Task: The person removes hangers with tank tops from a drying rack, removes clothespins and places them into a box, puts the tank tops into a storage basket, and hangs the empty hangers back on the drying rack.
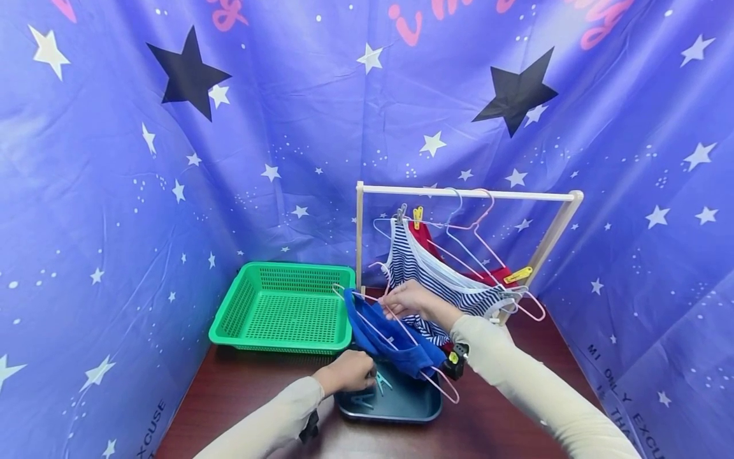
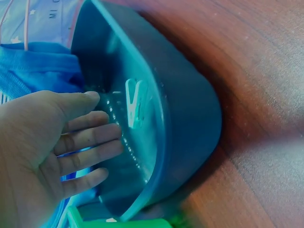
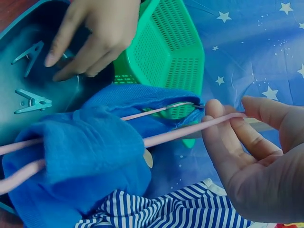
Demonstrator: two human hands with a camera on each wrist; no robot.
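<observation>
My right hand [image 1: 408, 298] pinches a pink hanger [image 3: 178, 131] near its neck. A blue garment [image 3: 90, 142] drapes over that hanger, which hangs tilted above a dark tray [image 1: 395, 415]. My left hand [image 1: 351, 371] is over the tray's left side, thumb and fingers loosely extended with nothing between them in the left wrist view. Inside the tray lie light teal clothespins; one clothespin [image 1: 383, 382] is close to the left fingertips, another clothespin [image 3: 32, 101] farther off.
A green perforated basket [image 1: 281, 346] stands at the left. Behind my right hand, a wooden rack [image 1: 359, 236] bears a striped tank top [image 1: 424, 261] and red cloth [image 1: 423, 239] on hangers, with yellow clothespins [image 1: 418, 218]. Starry curtains [image 1: 321, 127] surround the table.
</observation>
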